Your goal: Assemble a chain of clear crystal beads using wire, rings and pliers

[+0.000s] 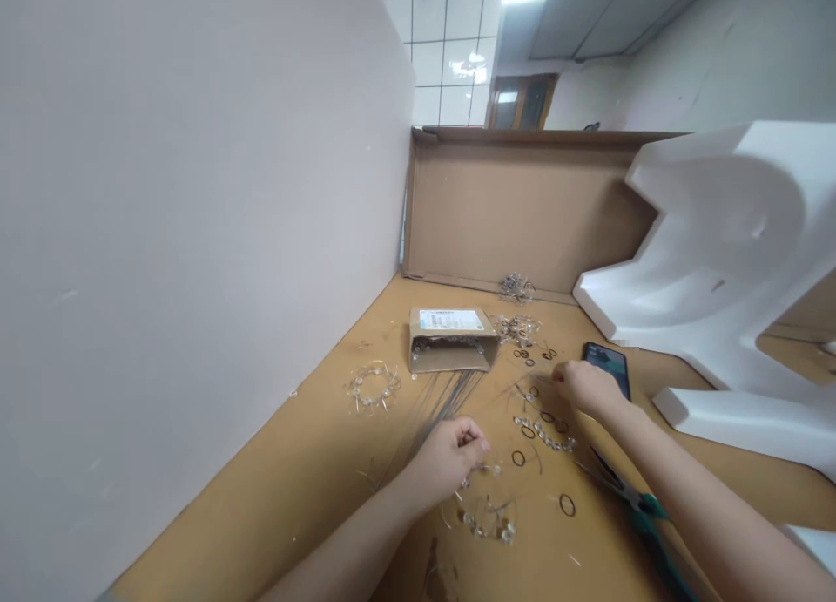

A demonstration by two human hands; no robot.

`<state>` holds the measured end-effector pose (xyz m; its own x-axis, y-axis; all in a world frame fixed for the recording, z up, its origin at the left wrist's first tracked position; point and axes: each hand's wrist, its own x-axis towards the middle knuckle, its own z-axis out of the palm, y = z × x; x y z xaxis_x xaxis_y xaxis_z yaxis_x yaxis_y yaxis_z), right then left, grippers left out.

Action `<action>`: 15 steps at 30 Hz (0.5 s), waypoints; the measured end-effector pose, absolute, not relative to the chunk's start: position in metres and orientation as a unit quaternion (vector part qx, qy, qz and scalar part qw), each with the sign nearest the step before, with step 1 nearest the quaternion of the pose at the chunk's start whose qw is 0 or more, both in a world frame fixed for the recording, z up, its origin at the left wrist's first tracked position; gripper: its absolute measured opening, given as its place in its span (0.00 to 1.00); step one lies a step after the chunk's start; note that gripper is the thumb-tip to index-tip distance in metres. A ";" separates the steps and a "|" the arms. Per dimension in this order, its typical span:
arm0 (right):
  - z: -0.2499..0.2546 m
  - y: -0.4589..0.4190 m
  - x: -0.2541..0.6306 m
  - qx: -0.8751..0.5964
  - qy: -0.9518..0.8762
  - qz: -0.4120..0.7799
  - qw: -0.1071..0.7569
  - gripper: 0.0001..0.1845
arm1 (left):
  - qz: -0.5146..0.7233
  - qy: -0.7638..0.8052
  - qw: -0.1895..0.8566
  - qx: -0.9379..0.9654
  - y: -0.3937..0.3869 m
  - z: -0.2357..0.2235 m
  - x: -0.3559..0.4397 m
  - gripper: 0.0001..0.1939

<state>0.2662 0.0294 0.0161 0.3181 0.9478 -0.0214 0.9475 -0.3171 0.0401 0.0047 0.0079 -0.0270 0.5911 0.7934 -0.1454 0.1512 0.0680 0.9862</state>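
Green-handled pliers [631,497] lie at the right hand's [588,388] five o'clock, pointing toward eleven; both it and the left hand [444,463] curl narrowly, contents unclear.

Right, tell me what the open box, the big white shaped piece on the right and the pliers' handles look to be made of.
The open box: matte brown cardboard, judging by its flat folded walls and stuck-on label. The white shaped piece: probably molded foam, matte, given its thick, scooped-out form. The pliers' handles: green, likely plastic or rubber, against the grayer, metal-looking jaws.
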 end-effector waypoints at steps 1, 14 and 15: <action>0.012 0.036 0.268 0.809 0.587 0.008 0.038 0.16 | 0.255 0.371 0.626 0.636 0.008 -0.027 0.005 0.11; 0.005 0.066 0.281 0.767 0.628 0.015 0.129 0.17 | 0.241 0.362 0.622 0.651 0.003 -0.024 0.005 0.08; 0.007 0.065 0.282 0.769 0.626 0.013 0.129 0.17 | 0.240 0.363 0.623 0.650 0.003 -0.025 0.006 0.08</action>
